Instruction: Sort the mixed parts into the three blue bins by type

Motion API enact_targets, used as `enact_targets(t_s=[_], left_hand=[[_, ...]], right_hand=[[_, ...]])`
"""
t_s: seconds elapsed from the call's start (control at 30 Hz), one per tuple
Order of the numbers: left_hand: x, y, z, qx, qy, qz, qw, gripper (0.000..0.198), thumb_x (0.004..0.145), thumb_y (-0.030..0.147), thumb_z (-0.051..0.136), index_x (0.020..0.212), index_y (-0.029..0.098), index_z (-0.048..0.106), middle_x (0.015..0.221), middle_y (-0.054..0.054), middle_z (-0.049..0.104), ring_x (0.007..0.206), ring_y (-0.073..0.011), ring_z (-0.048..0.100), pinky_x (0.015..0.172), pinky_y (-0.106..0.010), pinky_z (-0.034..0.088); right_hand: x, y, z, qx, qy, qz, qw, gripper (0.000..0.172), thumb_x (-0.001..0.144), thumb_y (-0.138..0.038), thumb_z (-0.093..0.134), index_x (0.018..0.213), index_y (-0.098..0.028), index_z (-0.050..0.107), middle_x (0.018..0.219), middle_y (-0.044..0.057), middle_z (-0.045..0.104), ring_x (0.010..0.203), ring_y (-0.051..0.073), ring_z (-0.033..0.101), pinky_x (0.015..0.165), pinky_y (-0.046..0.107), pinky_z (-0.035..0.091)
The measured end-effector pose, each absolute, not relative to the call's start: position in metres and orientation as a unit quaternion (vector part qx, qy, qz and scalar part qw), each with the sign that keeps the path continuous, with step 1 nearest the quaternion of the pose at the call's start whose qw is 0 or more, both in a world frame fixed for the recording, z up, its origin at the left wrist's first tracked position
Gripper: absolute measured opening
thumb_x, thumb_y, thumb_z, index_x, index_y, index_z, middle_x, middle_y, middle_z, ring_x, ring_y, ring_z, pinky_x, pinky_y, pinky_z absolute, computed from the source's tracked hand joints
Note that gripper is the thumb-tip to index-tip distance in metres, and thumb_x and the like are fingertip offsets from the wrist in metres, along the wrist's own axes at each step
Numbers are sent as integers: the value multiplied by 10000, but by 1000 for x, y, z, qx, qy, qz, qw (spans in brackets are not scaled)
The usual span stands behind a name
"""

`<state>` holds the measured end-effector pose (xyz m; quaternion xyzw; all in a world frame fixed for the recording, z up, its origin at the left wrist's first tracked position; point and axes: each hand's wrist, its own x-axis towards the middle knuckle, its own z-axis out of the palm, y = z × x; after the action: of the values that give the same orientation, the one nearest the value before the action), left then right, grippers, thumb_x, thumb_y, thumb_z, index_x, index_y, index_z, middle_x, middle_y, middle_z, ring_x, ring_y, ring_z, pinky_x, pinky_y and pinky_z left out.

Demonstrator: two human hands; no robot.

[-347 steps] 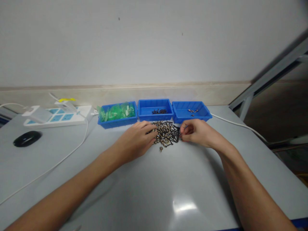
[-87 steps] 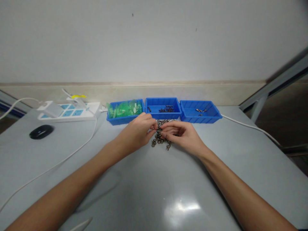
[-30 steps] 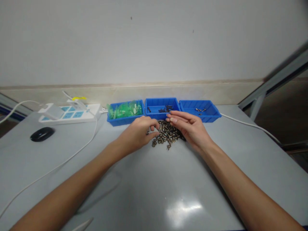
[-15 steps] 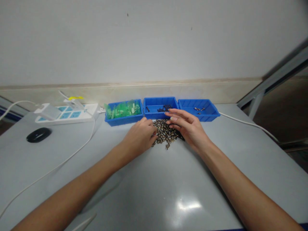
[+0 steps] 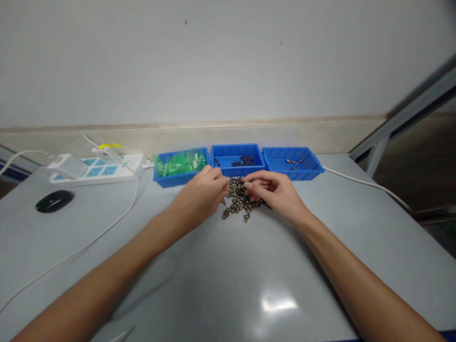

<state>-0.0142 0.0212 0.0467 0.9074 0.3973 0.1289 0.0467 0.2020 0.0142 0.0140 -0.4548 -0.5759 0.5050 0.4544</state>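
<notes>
A heap of small metal screws (image 5: 239, 202), brassy and dark ones mixed, lies on the grey table between my hands. At the heap's left edge is my left hand (image 5: 207, 191), its fingers curled closed; what they hold, if anything, is hidden. My right hand (image 5: 276, 192) reaches over the right side of the heap, thumb and forefinger pinched together; whatever is between the tips is too small to name. Just behind stands the middle blue bin (image 5: 223, 172) with dark screws (image 5: 244, 161) in it. The right blue bin (image 5: 306, 175) holds a few brassy screws (image 5: 293, 162).
The left blue bin (image 5: 174, 180) holds green plastic bags (image 5: 181, 162). Farther left are a white power strip (image 5: 103, 178) with plugs, a black mouse (image 5: 54, 201) and a white cable (image 5: 103, 231). A wall (image 5: 228, 71) rises behind the bins.
My right hand's fingers have come down onto the heap and closed from a looser spread. My left hand has shifted slightly up and left, still closed. The view has moved a little.
</notes>
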Motion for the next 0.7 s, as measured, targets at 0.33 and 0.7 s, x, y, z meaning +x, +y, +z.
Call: enact_targets(t_s=[0.33,0.7], left_hand=[[-22,23,51,907,375,170,87,80,935,157,626,982,153,690,995,-95,664,1001,-248,597,875,-381,509],[-33,33,37,889,447,33,93,128,857,61,624,890,148,712,946,-91,714,869,-225,680,780,-315,520]], right_hand=[[195,12,12,-422,-528,589,443,223,702,-349,863,849,-200,786,686,18,732,595,143,651,634,307,559],[201,17,14,-371,-468,559,575,536,712,-247,881,1213,-294,695,1220,47,746,1137,255,707,1104,467,489]])
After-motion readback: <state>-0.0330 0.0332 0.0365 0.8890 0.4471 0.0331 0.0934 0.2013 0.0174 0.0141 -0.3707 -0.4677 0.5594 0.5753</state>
